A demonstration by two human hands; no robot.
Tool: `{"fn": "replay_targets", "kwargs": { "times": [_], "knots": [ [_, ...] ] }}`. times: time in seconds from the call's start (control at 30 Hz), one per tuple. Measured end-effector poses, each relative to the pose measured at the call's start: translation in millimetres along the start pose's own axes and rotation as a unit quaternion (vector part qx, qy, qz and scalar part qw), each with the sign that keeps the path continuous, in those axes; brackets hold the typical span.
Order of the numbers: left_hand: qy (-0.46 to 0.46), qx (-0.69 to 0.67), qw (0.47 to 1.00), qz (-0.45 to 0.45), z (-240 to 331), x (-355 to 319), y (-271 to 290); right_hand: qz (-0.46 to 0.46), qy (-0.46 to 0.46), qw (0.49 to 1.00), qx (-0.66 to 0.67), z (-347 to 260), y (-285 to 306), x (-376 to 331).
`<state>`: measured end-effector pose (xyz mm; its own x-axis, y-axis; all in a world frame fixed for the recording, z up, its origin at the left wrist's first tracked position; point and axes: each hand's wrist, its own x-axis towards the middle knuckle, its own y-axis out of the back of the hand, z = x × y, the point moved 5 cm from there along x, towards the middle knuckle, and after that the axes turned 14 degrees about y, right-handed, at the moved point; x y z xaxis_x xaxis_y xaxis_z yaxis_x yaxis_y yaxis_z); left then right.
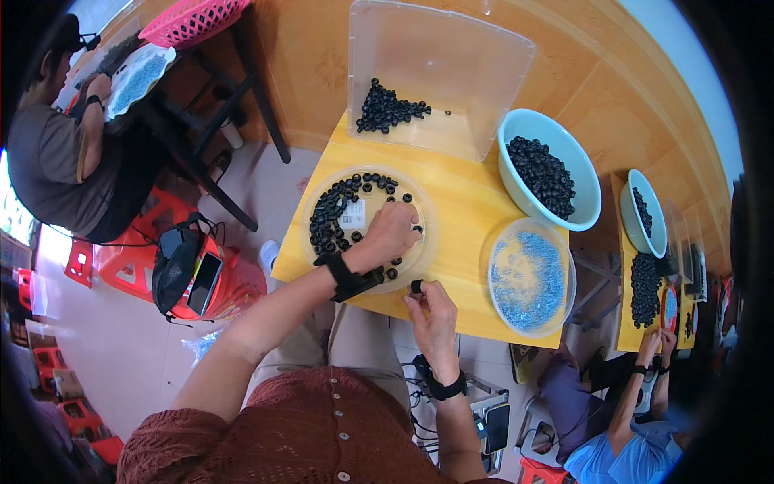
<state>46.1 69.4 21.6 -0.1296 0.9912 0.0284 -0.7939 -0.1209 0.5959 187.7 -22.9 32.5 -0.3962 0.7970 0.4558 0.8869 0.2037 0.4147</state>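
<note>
L hand (391, 231): forearm comes in from lower L, reaches fwd over near edge of yellow table (463, 194), palm down over round clear tray (416, 256). Fingers curled, tips next to a loose black pc (417, 230) on tray's R side; can't tell if it has hold of anything.

R hand (436, 317): off table's near edge, just below tray, forearm up from bottom. Thumb + index pinched on small black pc (416, 286), rest of fingers curled.

Black pcs (326, 211) heaped along tray's L side, few scattered toward far rim + around L hand. White label (353, 214) mid-tray.

Around: clear bin (459, 64) at back w/ more black pcs in L part; lt blue bowl (587, 185) of same at far R; round tray of blue beads (544, 282) on R side. Co-worker (60, 169) far L, another (617, 456) lower R. Red stool (238, 278) w/ dark bag + phone, L of table.

Obstructions: L hand, wrist + dark wristband (345, 278) cover part of tray and its near rim. L fingertips mostly hidden. R co-worker cut by dark fisheye rim; what their hands hold = too small to tell.
</note>
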Motion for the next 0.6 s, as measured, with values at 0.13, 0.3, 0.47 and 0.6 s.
{"fn": "replay_targets", "kwargs": {
  "times": [0.13, 0.3, 0.47, 0.6],
  "knots": [
    [0.026, 0.083, 0.996, 0.027, 8.5, 5.8, -14.3, 0.012, 0.006, 0.999, -0.04, 9.4, 5.3, -6.3],
    [0.045, 0.108, 0.993, -0.012, 12.2, 9.2, -20.4, 0.018, 0.018, 0.999, -0.046, 11.1, 5.5, -7.7],
    [0.023, 0.08, 0.996, -0.038, 6.5, 10.6, -25.0, 0.031, 0.043, 0.996, -0.066, 6.5, 5.8, -5.4],
    [-0.006, 0.105, 0.993, -0.058, 5.2, 11.2, -26.4, 0.037, 0.045, 0.996, -0.073, 8.1, 4.9, -7.1]
  ]
}}
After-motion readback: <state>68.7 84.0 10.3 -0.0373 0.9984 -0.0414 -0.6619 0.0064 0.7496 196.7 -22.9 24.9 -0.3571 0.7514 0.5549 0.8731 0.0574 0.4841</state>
